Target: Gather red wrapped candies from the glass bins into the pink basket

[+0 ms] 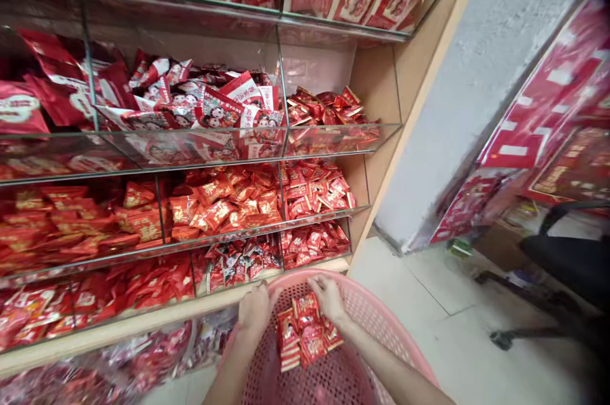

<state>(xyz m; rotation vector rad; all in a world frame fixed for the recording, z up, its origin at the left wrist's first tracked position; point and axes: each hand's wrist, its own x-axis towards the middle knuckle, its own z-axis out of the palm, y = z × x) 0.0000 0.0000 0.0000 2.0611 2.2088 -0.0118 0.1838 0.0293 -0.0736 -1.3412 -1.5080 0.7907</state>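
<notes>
A round pink plastic basket (395, 322) with a perforated wall is at the bottom centre, close against the shelf front. Several small red and gold candy packets (312, 335) lie heaped inside it. At the basket's far left rim, my left hand (255, 306) is closed with its fingers curled. My right hand (330, 298) is bent over the far rim, just beside the packets, and appears to grip the edge. The undersides of the fingers of both hands are hidden.
Wooden shelving (381, 170) with glass dividers holds red-wrapped sweets in several tiers. Plastic-wrapped goods (157, 354) lie beneath the lowest shelf. To the right are a grey pillar (429, 93), a wheeled black chair (567, 259) and red packaging (519, 138). Pale floor tiles (419, 290) show between.
</notes>
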